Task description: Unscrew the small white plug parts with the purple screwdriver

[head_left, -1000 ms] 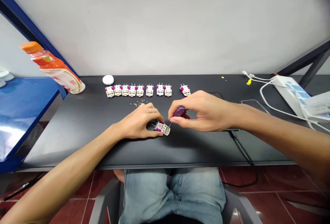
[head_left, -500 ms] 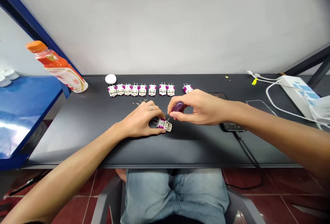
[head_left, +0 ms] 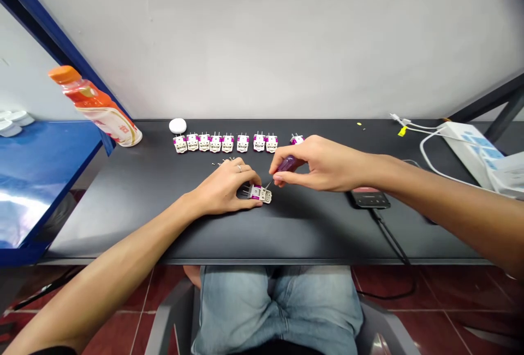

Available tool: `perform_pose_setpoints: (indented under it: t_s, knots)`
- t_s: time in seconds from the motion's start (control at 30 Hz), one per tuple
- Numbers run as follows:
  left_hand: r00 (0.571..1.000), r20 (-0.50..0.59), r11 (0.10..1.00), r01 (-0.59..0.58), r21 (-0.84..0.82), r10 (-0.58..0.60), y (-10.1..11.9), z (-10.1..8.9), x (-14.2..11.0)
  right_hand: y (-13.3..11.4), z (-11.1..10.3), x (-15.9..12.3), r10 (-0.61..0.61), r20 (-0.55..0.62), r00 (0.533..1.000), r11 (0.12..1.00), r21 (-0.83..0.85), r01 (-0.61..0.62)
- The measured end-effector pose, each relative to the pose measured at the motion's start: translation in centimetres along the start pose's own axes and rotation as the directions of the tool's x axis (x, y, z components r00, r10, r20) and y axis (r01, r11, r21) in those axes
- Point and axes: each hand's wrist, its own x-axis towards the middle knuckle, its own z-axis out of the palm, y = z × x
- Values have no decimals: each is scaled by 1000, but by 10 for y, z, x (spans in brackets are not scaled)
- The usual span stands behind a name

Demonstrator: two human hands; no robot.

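My left hand (head_left: 227,187) is closed around a small white-and-purple plug insert with metal pins (head_left: 259,193), pressing it against the black tabletop. The pins point left, under my fingers. My right hand (head_left: 313,164) grips a screwdriver by its dark purple handle (head_left: 287,163). Its thin shaft slants down to the left, and the tip is close to the insert; I cannot tell whether it touches. Several tiny screws (head_left: 221,162) lie just behind my left hand. Beyond them stands a row of similar plug inserts (head_left: 215,143), with one more (head_left: 296,139) partly behind my right hand.
A white round lid (head_left: 177,125) lies by the row's left end. An orange bottle (head_left: 102,109) stands at the far left. A phone (head_left: 370,198) with a black cable rests under my right forearm. A white power strip (head_left: 470,142) and white cables are at the right.
My right hand has lifted slightly and moved back, tilting the screwdriver lower toward the left. My left hand still holds the plug insert in nearly the same place.
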Motion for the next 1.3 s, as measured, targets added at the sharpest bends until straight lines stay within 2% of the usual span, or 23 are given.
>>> perform_pose_setpoints:
  t_s: [0.07, 0.13, 0.17, 0.23, 0.27, 0.33, 0.4, 0.53, 0.63, 0.7, 0.73, 0.83, 0.87, 0.97, 1.0, 1.13, 1.3]
  knots:
    - [1000, -13, 1000, 11, 14, -11, -2, 0, 1, -5, 1, 3, 35, -33, 999, 997, -73, -38]
    - [999, -38, 999, 28, 28, -27, -4, 1, 1, -15, 1, 8, 66, -60, 996, 968, -237, -78]
    - [998, -52, 999, 37, 36, -35, -5, 1, 2, -21, 1, 11, 79, -69, 994, 930, -353, -99]
    - [996, -73, 997, 53, 54, -49, -8, 2, 2, -35, 1, 19, 121, -59, 991, 802, -583, -133]
    - [995, -80, 996, 58, 63, -53, -9, 3, 2, -41, 1, 24, 153, -53, 987, 738, -658, -150]
    - [994, -89, 995, 64, 77, -57, -11, 4, 2, -52, 1, 34, 212, -26, 977, 672, -721, -165]
    - [995, -91, 995, 59, 75, -52, -12, 5, 1, -57, -1, 42, 197, 35, 980, 674, -730, -110]
    - [995, -88, 997, 52, 51, -47, -13, 5, 0, -50, -12, 54, 172, 158, 972, 767, -640, -32]
    - [995, -91, 998, 49, 45, -45, -13, 4, 0, -42, -22, 57, 12, 293, 956, 835, -529, 152]
    - [995, -96, 998, 44, 52, -39, -13, 4, 0, -42, -24, 58, -96, 350, 932, 836, -480, 266]
    - [994, -99, 997, 42, 59, -36, -13, 4, 0, -43, -23, 58, -90, 342, 936, 827, -497, 261]
    - [995, -97, 997, 40, 71, -33, -13, 4, 1, -45, -19, 55, 54, 244, 968, 758, -641, 119]
    - [995, -95, 997, 41, 72, -34, -13, 5, 1, -45, -17, 54, 56, 240, 969, 740, -662, 121]
    - [995, -94, 997, 40, 70, -33, -12, 5, 1, -41, -17, 48, -92, 301, 949, 757, -598, 263]
    - [995, -99, 997, 42, 71, -35, -12, 5, 1, -39, -18, 46, -120, 285, 951, 770, -578, 270]
    - [994, -93, 996, 55, 67, -48, -12, 5, 1, -34, -17, 42, -29, 162, 986, 764, -633, 126]
    - [996, -80, 997, 45, 56, -41, -12, 5, 1, -39, -13, 41, -140, 208, 968, 733, -635, 242]
